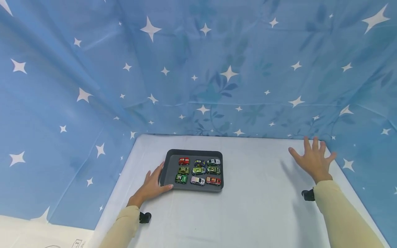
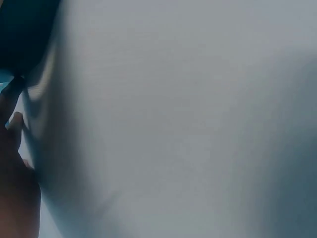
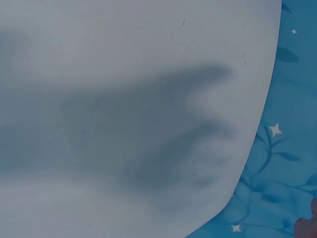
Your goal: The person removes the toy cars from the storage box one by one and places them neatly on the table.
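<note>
A grey tray [image 1: 170, 174] lies left of centre on the white tabletop [image 1: 254, 172], its long sides running left to right. Nine toy cars stand in it in three rows of three, gathered toward its middle and right; a bare strip runs along its left side. Far row, left to right: a red car [image 1: 184, 161], a dark blue car [image 1: 200, 163] and a white-and-green car [image 1: 213, 162]. Middle row: an olive car [image 1: 183, 170], a lime car [image 1: 199, 171] and a dark green car [image 1: 213, 170]. Near row: a bright green car [image 1: 181, 178], a white car [image 1: 197, 181] with a pinkish pattern, and an orange-red car [image 1: 213, 181].

The left hand [image 1: 150, 186] is at the tray's near left corner, thumb at the near rim and the other fingers extended along the left side; they look spread against the outside rather than clenched. The right hand [image 1: 313, 160] is well apart from the tray, at the far right of the tabletop, fingers fanned wide and released, holding nothing. The right wrist view shows a hand-shaped shadow [image 3: 148, 119] on the tabletop.

Both arms wear pale yellow sleeves [image 1: 344, 213], with a small black device [image 1: 308, 195] at each wrist. Blue cloth [image 1: 173, 86] with white stars and leaf patterns rises behind the tabletop and at both sides.
</note>
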A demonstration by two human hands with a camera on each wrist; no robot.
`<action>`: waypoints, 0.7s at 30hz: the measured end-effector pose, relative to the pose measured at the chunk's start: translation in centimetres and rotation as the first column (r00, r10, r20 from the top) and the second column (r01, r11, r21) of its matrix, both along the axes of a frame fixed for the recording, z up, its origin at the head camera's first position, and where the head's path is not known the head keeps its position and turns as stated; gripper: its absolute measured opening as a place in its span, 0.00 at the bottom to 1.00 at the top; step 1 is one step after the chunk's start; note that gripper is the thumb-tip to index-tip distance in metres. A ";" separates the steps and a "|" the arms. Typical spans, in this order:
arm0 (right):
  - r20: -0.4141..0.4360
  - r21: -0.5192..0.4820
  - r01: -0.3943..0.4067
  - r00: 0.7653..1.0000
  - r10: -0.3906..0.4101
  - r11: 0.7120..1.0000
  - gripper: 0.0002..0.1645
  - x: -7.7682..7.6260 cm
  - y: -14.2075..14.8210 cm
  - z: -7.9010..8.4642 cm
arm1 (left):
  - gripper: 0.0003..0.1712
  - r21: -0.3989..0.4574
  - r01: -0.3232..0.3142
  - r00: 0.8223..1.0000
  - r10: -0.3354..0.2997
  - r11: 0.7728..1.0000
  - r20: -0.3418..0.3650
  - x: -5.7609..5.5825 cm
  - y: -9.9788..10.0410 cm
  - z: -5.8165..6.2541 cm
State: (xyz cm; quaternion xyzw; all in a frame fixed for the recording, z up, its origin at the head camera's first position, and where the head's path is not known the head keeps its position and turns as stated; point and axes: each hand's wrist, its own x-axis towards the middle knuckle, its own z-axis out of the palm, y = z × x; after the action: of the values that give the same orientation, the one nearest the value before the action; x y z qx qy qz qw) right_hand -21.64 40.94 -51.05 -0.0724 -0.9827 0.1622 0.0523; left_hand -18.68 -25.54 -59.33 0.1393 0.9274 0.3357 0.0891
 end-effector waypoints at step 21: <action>0.040 -0.041 0.004 0.999 -0.003 0.999 0.64 0.2 -3.0 -0.4 | 0.64 -0.013 -0.056 0.987 0.053 0.998 -0.154 0.9 0.5 -1.5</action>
State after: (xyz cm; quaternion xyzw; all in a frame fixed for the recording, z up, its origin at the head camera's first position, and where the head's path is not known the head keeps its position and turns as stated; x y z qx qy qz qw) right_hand -21.41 37.91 -51.41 -0.0783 -0.9799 0.1810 0.0313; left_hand -17.82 -25.05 -60.87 0.1385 0.9379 0.3181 0.0092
